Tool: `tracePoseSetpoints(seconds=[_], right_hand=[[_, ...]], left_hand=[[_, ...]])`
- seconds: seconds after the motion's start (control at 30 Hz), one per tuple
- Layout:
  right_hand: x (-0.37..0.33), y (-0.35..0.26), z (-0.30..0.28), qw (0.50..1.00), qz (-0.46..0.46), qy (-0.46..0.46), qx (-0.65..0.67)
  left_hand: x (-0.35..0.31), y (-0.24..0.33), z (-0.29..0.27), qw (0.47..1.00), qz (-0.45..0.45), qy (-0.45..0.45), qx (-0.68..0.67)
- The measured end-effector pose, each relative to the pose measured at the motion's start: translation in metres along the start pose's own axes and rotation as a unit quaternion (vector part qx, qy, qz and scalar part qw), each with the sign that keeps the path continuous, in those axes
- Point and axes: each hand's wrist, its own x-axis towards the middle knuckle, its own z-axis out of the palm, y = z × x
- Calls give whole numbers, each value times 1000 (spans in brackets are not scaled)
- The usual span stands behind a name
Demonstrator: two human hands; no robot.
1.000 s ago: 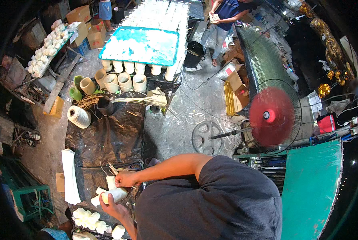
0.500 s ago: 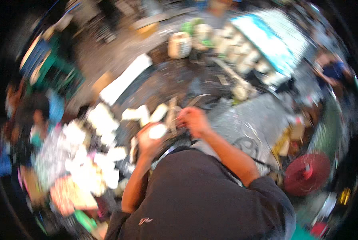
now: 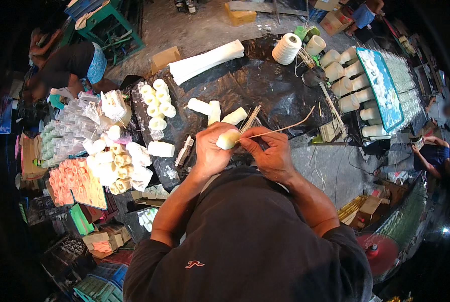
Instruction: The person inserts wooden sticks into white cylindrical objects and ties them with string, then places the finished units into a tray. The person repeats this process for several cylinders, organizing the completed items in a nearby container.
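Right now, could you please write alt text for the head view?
A person's left hand holds a pale, rounded piece while the right hand pinches a thin strip beside it. Beyond, a black sheet bears pale cylinders and a white spool.

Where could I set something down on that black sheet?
The widest bare patch of the black sheet lies between the white spool, the long white bundle and the thin sticks near the right hand. A narrower gap separates clustered pale rolls from three loose pieces. It's crowded at left, where pale lumps are heaped, and right, around pale cups.
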Motion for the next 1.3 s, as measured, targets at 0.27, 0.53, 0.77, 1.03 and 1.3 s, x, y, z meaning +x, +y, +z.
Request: tracePoseSetpoints(seconds=[0.27, 0.53, 0.77, 1.03, 1.3], right_hand=[[0, 39, -13, 978, 123, -12, 170], [-4, 112, 24, 957, 191, -44, 213], [-3, 154, 77, 964, 93, -229, 94], [-1, 155, 176, 882, -55, -449, 131], [-40, 123, 253, 796, -169, -558, 165]], left_hand=[[2, -24, 3, 992, -12, -21, 122], [-13, -37, 34, 947, -28, -91, 306], [-62, -62, -5, 816, -316, -197, 441], [-146, -45, -54, 845, -455, 12, 282], [-248, -32, -82, 798, -561, 138, 172]])
